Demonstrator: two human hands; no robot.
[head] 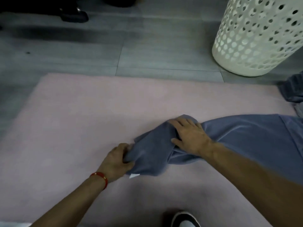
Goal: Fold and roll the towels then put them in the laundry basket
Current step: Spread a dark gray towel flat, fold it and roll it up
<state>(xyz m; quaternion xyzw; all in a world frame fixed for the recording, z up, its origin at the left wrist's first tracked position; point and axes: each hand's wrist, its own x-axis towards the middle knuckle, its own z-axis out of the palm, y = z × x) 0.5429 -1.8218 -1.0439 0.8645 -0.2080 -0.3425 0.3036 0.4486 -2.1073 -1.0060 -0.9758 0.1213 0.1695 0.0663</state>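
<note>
A blue-grey towel (242, 136) lies bunched on a pink mat (82, 112), stretching from the middle to the right edge. My left hand (116, 161), with a red bracelet at the wrist, grips the towel's near left end beside a small white label. My right hand (190, 136) grips a fold of the towel's far end, fingers curled into the cloth. A white perforated laundry basket (255, 38) stands on the grey floor at the far right, beyond the mat.
More blue-grey towels (293, 92) lie heaped at the mat's right edge. A black shoe (73, 14) of another person stands on the floor at the far left. A black-and-white shoe (185, 220) shows at the bottom edge.
</note>
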